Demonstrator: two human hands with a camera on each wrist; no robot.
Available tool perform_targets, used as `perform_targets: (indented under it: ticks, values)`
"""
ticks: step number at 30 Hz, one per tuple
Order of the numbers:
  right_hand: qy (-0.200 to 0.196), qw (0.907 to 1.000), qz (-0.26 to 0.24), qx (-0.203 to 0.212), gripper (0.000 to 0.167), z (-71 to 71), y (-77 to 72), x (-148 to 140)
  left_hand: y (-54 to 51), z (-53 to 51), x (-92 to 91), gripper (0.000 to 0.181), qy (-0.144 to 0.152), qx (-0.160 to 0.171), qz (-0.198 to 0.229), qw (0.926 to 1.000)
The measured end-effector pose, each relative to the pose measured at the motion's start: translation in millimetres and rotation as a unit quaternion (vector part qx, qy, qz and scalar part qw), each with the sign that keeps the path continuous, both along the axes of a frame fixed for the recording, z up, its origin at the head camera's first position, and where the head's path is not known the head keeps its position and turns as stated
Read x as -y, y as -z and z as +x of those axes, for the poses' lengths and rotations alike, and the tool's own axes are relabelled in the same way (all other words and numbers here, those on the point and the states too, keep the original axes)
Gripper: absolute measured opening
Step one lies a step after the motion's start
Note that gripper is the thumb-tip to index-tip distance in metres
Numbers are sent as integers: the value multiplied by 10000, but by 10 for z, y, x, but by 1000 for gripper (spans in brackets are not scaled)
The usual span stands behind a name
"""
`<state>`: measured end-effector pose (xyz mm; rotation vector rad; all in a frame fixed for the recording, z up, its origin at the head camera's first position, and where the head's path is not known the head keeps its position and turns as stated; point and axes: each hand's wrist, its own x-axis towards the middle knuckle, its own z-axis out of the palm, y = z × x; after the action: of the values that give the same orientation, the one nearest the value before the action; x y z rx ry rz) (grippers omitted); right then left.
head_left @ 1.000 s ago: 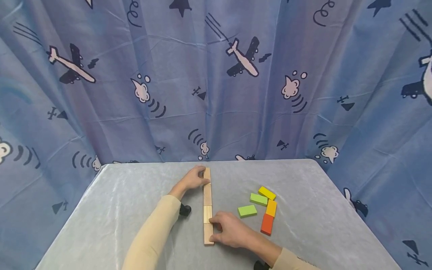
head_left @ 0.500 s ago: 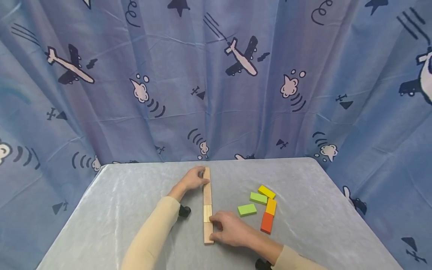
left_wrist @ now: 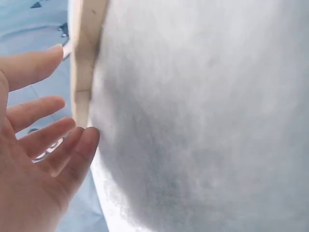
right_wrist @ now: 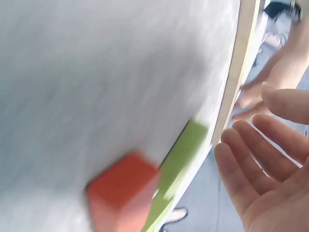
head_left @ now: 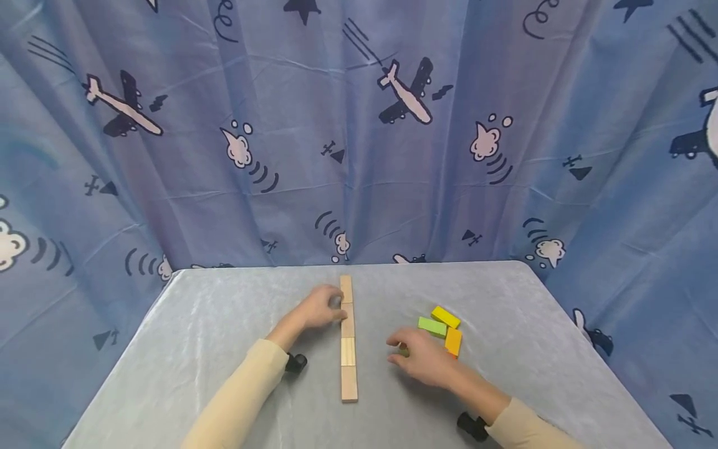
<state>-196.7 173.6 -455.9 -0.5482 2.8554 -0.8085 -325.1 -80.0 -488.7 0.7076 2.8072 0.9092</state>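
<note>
A straight row of plain wooden blocks (head_left: pixel 348 352) runs front to back on the table. At the left side of its far half, my left hand (head_left: pixel 317 307) has its fingertips at the blocks; in the left wrist view the hand (left_wrist: pixel 43 145) is spread beside the row (left_wrist: pixel 83 72). My right hand (head_left: pixel 423 358) hovers over the nearer green block, thumb and fingers apart, largely covering it. From the right wrist view, relaxed fingers (right_wrist: pixel 260 159) show near a green block (right_wrist: pixel 183 157) and a red block (right_wrist: pixel 123 186), gripping neither.
Behind the right hand lie another green block (head_left: pixel 432 326), a yellow block (head_left: pixel 445 317) and an orange-yellow block (head_left: pixel 453 342). The grey cloth-covered table (head_left: pixel 224 349) meets a blue patterned curtain (head_left: pixel 291 137) at its far edge.
My right hand has left the near end of the wooden row and moved right to the coloured blocks. My left hand has shifted slightly toward me along the row.
</note>
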Motion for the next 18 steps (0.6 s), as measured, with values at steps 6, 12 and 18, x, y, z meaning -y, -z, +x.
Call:
perform_targets:
  ticks: [6,12,18]
  values:
    - [460,9985,109,-288,27,-76,12,-248,-31,196,28,54,254,112,87,9996]
    - [570,9977,227,-282,31,-172,64,-407,-20,331,28,55,408,133,72,9991]
    - [523,9985,149,108,38,-229,133,-507,6,403,46,55,296,193,-35,9994]
